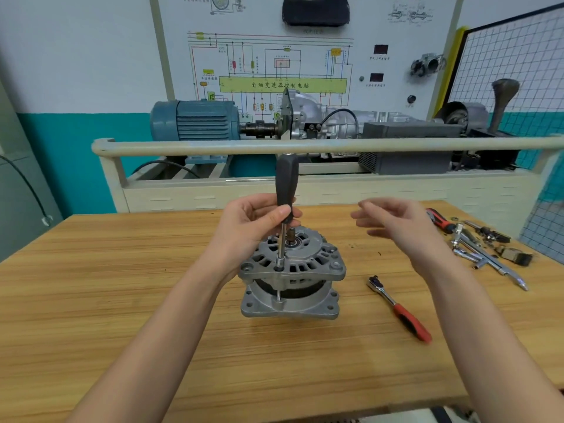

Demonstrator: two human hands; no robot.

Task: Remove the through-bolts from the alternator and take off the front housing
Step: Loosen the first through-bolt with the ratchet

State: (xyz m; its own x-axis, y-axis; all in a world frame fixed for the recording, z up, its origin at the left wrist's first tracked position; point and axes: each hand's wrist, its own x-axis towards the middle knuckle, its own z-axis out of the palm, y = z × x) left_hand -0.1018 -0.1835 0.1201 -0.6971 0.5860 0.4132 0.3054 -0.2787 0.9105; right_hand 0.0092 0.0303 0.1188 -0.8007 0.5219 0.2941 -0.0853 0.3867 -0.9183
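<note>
In the head view, the alternator (pixel 291 271) is standing upright in the middle of the wooden table (pixel 122 285), with its shaft pointing up and the front housing (pixel 305 257) on top. The left hand (pixel 256 224) is holding a nut driver (pixel 285 190) near the lower end of its black handle, with the thumb and fingers curled around it. The driver is standing almost vertical, and its metal shank is going down to a through-bolt (pixel 278 293) at the near left edge of the housing; the socket end is sitting on the bolt head, and the bolt's thin shaft is showing in the gap between the two housings. The right hand (pixel 393 221) is hanging in the air to the right of the alternator, well apart from it, with the fingers loosely spread and gripping nothing; it is a little blurred. A ratchet (pixel 399 308) with a red handle is lying on the table to the right of the alternator. Further right, near the table edge, more tools (pixel 482 248) are lying in a loose group. Behind the table a blue motor (pixel 195 120) is sitting on a training stand.
</note>
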